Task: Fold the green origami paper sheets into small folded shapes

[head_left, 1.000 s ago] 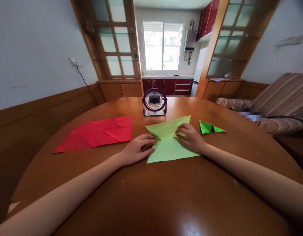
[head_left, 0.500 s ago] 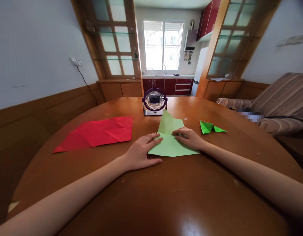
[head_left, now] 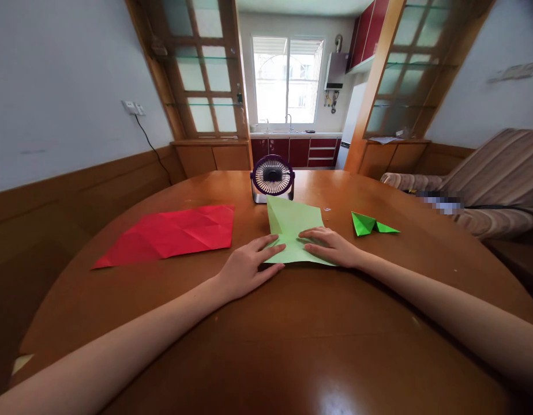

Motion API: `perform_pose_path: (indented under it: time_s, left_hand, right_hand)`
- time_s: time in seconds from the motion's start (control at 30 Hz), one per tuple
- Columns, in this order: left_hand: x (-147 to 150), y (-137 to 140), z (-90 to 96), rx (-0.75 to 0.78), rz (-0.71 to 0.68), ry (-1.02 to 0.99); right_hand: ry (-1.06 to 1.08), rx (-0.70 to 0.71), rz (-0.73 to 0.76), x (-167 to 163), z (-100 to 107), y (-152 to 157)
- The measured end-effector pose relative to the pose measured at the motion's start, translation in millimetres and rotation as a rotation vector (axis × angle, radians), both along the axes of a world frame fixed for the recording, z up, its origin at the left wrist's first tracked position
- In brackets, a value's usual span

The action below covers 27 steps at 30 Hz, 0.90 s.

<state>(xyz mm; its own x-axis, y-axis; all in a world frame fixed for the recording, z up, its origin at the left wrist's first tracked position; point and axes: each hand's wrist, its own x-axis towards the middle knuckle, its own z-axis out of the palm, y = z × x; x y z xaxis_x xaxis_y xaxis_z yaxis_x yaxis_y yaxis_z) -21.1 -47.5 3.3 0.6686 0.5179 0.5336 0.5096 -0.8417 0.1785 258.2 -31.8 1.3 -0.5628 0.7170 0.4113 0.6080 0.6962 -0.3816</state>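
A light green sheet of paper [head_left: 295, 216] lies creased on the table, its far part tilted up toward the fan. On its left edge rest the fingers of my left hand [head_left: 249, 265], spread apart with the thumb near the sheet's front edge. My right hand [head_left: 331, 246] lies over the right side of the paper, palm down, fingers stretched out and slightly apart. Between the two hands a strip of the sheet shows. Left of them is a flat, creased red sheet of paper [head_left: 175, 233]. To the right sits a small folded bright green paper piece [head_left: 366, 223].
A small purple desk fan [head_left: 273, 176] stands just behind the green sheet. The brown wooden table [head_left: 266, 357] has a rounded edge. A striped armchair [head_left: 491, 173] is off to the right, and a power cord [head_left: 149, 141] hangs on the left wall.
The light green paper's raised far part has shifted, its peak now further left, and its near edge has moved away from me. My hands have barely moved.
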Motion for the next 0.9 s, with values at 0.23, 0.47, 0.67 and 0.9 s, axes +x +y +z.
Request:
perform_pose_path:
  time_s: [0.23,0.47,0.67,0.9]
  left_hand:
    - [-6,7,-3.5,0.146,-0.058,0.094]
    - [-3,6,-6.0,0.180,-0.079,0.030]
    - [0,7,-8.1,0.016,-0.002,-0.120]
    - [5,6,-5.2,-0.181,0.059,-0.293]
  right_hand:
    - [-0.192,0.020,0.032,-5,0,-11]
    - [-0.248,-0.063,0.052,-6,5,-13]
    - [-0.220,-0.183,0.059,-9,11,-16]
    - [-0.054,-0.225,0.035,-13,8,-13]
